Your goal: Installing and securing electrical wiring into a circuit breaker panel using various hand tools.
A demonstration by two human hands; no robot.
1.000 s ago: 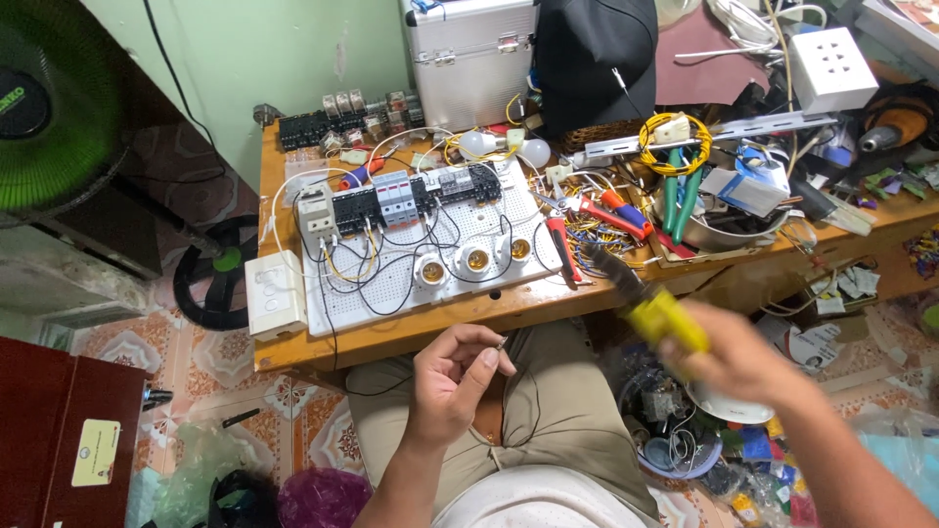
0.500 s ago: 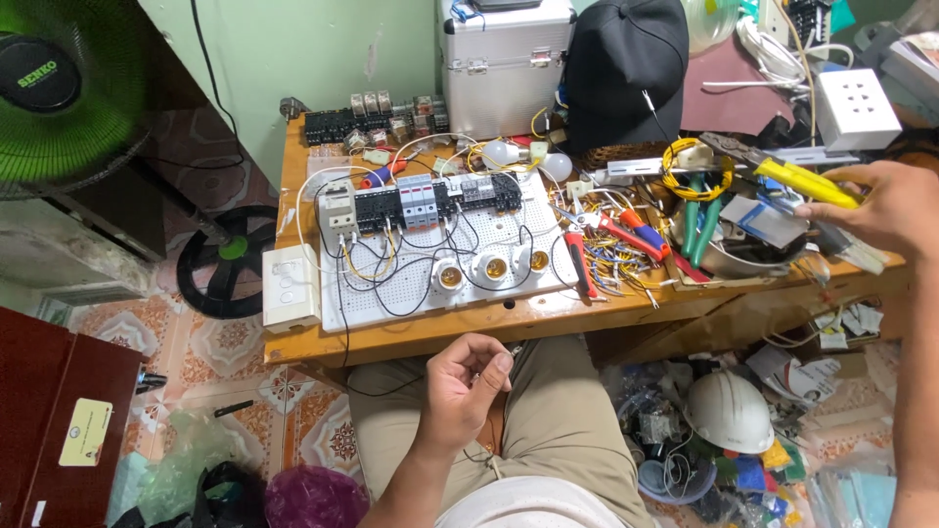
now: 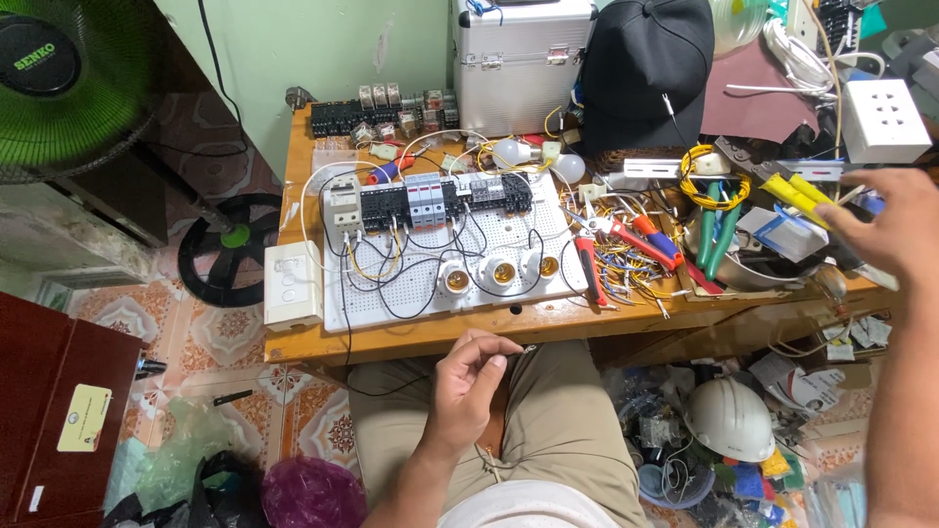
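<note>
My right hand [image 3: 885, 230] hovers over the right end of the wooden table [image 3: 411, 337], closed on yellow-handled pliers [image 3: 794, 194] whose handles stick out to the left. My left hand [image 3: 469, 376] rests on my lap just below the table edge, fingers curled with thumb against forefinger and nothing visible in it. In front of me lies a white perforated board [image 3: 553, 264] carrying a row of black and grey breakers [image 3: 430, 200], three lamp sockets [image 3: 501, 272] and looping wires.
A white switch box [image 3: 291, 284] lies left of the board. Red-handled pliers [image 3: 636, 240], green-handled tools [image 3: 719, 230] and wire offcuts clutter the right side. An aluminium case [image 3: 518, 64], a black cap [image 3: 646, 68] and a white socket box [image 3: 885, 122] stand behind. A white hard hat [image 3: 729, 420] lies on the floor.
My right hand has lifted the yellow-handled pliers from beside my knee up over the table's right end. My left hand has stayed on my lap.
</note>
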